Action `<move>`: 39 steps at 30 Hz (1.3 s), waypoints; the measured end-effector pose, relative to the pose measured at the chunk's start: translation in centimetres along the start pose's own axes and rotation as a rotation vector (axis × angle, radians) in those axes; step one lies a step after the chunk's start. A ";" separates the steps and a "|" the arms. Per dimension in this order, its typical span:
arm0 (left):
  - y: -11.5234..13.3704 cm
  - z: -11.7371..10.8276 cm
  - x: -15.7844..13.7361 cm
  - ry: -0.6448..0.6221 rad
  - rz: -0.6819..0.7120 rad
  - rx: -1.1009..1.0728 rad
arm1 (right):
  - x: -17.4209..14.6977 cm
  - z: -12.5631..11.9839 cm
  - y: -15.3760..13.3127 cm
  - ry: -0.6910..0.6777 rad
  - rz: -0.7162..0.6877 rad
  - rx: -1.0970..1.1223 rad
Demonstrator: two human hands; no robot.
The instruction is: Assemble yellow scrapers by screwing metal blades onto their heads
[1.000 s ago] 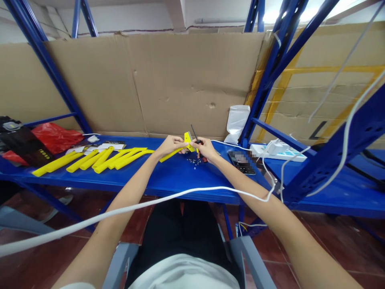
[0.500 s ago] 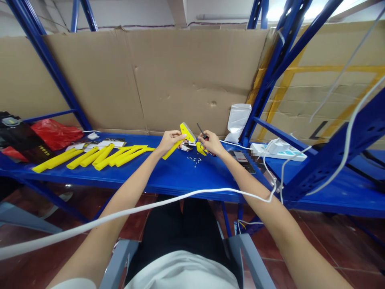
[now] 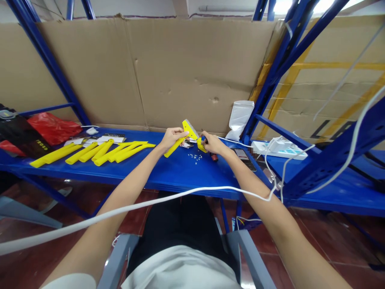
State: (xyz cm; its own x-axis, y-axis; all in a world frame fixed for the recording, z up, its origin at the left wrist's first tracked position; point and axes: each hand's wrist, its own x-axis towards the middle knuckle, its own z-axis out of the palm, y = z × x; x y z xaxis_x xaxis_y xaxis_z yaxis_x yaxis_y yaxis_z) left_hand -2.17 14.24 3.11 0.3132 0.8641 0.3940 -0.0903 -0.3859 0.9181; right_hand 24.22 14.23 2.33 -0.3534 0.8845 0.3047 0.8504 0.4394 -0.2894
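Note:
My left hand [image 3: 174, 137] grips a yellow scraper [image 3: 189, 130] by its handle, the wide head with its grey metal edge tilted up. My right hand [image 3: 212, 143] has its fingers curled at a small yellow part [image 3: 201, 145], close to the scraper head. From under the right palm sticks out the red end of a screwdriver [image 3: 214, 157]; its shaft is hidden. Whether these fingers hold the screwdriver or the yellow part I cannot make out. Several small screws [image 3: 197, 157] lie scattered on the blue table just below.
Several yellow handles [image 3: 105, 152] lie in a row at left, near a red bag [image 3: 51, 127] and a black bottle [image 3: 22, 136]. On the right are a phone [image 3: 244, 157], a white power strip [image 3: 278, 149] and a white pouch [image 3: 240, 118]. A white cable [image 3: 168, 204] crosses in front.
The screwdriver shaft, which pointed up from my right hand, no longer shows. My right fingers have come down to the yellow part. My left hand still holds the scraper; the view has shifted slightly.

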 end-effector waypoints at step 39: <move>0.3 0.1 0.1 0.059 -0.220 0.088 | 0.1 -0.9 1.8 -0.419 -0.257 0.326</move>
State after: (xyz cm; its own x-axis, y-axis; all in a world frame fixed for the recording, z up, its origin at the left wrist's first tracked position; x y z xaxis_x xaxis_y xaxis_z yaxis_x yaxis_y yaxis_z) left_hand -2.04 14.12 3.41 0.2599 0.9469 0.1895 0.0571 -0.2110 0.9758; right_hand 26.08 14.96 2.70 -0.7129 0.7004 0.0366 0.5766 0.6149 -0.5380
